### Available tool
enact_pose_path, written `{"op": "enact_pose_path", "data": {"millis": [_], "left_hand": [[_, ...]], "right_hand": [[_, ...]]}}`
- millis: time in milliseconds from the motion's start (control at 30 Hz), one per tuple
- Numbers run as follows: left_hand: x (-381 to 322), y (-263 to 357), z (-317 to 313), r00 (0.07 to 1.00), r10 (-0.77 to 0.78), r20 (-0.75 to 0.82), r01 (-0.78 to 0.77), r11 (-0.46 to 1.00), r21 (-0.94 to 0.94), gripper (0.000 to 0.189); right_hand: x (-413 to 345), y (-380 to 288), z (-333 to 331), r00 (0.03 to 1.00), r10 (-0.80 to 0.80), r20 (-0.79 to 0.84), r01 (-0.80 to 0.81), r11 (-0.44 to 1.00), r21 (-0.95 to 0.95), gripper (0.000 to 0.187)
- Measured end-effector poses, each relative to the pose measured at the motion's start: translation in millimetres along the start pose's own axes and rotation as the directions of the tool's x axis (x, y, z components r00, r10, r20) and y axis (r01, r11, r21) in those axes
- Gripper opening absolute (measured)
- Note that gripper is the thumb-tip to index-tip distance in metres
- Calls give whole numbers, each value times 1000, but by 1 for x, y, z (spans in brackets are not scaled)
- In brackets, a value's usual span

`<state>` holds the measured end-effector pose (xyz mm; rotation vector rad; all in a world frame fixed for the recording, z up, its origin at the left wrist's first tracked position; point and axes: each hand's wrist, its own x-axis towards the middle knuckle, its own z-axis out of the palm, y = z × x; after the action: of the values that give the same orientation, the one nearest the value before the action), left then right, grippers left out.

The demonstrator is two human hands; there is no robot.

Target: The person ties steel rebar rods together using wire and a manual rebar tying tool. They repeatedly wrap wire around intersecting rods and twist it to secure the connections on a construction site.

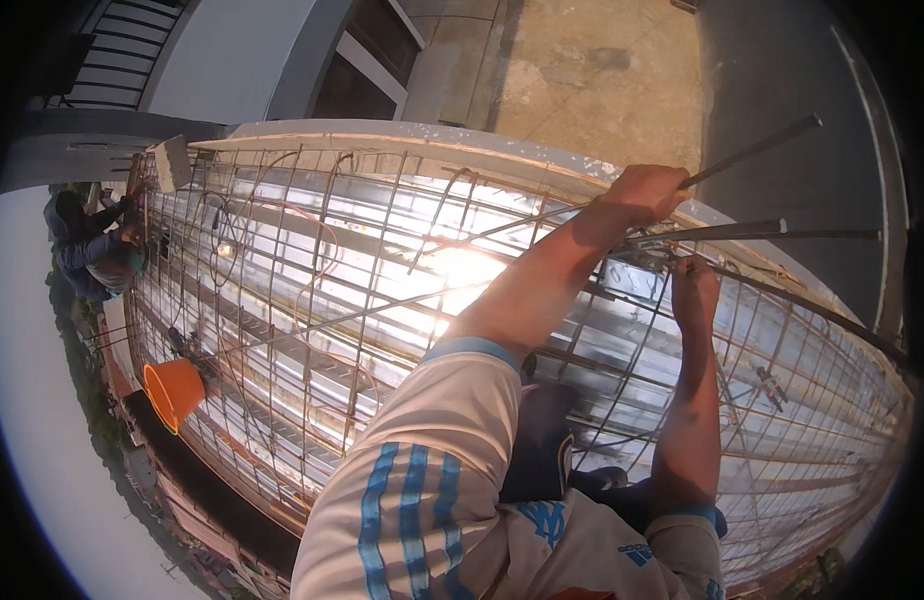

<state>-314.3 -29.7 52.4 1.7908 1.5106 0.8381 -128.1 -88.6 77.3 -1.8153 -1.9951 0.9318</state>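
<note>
My left hand (pixel 652 193) is closed around a steel reinforcing bar (pixel 754 152), whose free end sticks out past the slab edge. Just below, my right hand (pixel 694 289) is curled beside a crossing of bars with tie wire (pixel 661 251); whether anything is in its fingers I cannot tell. Two more bars (pixel 732 231) project outward from near that crossing. Under both arms spreads a rebar mesh (pixel 387 247), laid above shiny ribbed metal decking (pixel 447 274).
A co-worker (pixel 94 247) crouches at the mesh's far left end. Nearby are a pale block (pixel 173 163) and an orange bucket (pixel 173 390). A thin cable (pixel 304 292) loops across the mesh. A tool (pixel 769 386) lies right. Beyond the board edge (pixel 432 142) the ground drops lower.
</note>
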Motion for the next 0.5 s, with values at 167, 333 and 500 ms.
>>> {"op": "enact_pose_path", "data": {"millis": [167,333,500], "left_hand": [[0,14,31,979,-12,-205,29,996,80,26],[3,1,47,967,-99,-235,108,994,24,26],[3,18,39,963,-156,-221,139,986,-90,27]], "right_hand": [[6,57,-3,999,-33,0,33,998,-47,35],[5,67,2,997,-73,18,73,997,-37,42],[8,103,8,979,-153,-136,158,987,23,41]]}}
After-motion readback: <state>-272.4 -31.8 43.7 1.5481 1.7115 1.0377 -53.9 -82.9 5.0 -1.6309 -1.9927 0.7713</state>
